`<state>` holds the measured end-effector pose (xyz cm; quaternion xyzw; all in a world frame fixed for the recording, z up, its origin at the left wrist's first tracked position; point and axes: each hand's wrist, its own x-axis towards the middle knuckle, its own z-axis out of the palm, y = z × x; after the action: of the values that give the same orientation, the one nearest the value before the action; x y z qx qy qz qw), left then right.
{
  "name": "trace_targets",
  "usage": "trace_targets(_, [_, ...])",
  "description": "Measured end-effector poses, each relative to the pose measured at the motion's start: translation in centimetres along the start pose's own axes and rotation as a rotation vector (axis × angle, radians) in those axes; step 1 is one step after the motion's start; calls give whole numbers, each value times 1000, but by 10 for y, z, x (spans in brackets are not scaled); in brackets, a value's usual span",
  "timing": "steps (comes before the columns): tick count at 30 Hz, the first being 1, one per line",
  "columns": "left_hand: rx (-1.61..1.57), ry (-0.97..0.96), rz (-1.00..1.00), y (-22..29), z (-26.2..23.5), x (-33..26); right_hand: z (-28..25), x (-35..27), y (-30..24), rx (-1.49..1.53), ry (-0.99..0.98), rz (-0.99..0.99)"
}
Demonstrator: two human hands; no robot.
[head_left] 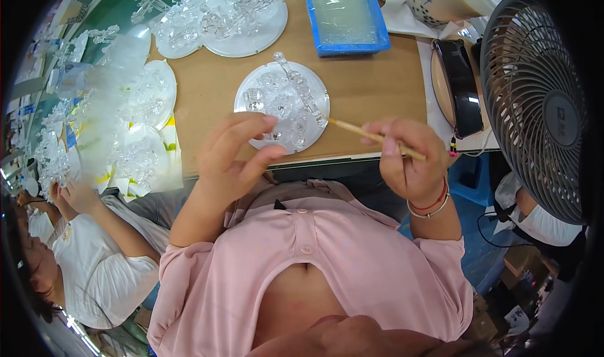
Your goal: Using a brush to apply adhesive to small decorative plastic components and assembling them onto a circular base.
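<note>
On the round white disc (244,91) in front of me lie several clear, glassy pieces. One long beaded clear piece (301,87) runs slantwise over its right side and sticks out past the far rim. My right hand (412,152) pinches a thin wooden stick (358,130), whose tip meets or nearly meets the near end of that long piece. At the disc's left edge is my left hand (234,148), thumb and fingers apart. Its fingertips reach over the disc beside small clear pieces, and I see nothing held in them.
Brown cardboard (207,86) covers the worktop. A blue-rimmed tray (349,47) of pale, translucent material stands behind. More loaded discs (277,33) lie far left. Rightward are a dark glossy case (457,89), a drink cup (443,4) and a fan (535,105). Another person (104,262) works at left.
</note>
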<state>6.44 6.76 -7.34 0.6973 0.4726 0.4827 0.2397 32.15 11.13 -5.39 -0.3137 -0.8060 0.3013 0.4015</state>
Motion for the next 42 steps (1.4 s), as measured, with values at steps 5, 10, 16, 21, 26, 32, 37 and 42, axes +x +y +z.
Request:
trace_targets(5, [128, 58, 9, -9, -17, 4, 8, -6, -6, 16, 26, -26])
trace_targets(10, [213, 78, 33, -11, -27, 7, 19, -11, -20, -38, -12, -56])
trace_targets(16, [275, -81, 229, 11, -27, 57, 29, -9, -26, 59, 5, -66])
trace_targets(21, [449, -361, 441, 21, -27, 86, -6, -21, -38, 219, 286, 85])
trace_targets(26, [565, -621, 517, 44, -57, 96, -36, -47, -31, 130, 522, -449])
trace_targets(32, [562, -58, 451, 89, -118, 118, -30, -44, -19, 96, 868, -597])
trace_targets(37, [604, 294, 59, 102, -134, 206, -6, -28, 10, -228, 772, -490])
trace_targets(42, [884, 229, 338, -48, -103, 316, 2, -30, 21, -192, 598, -537])
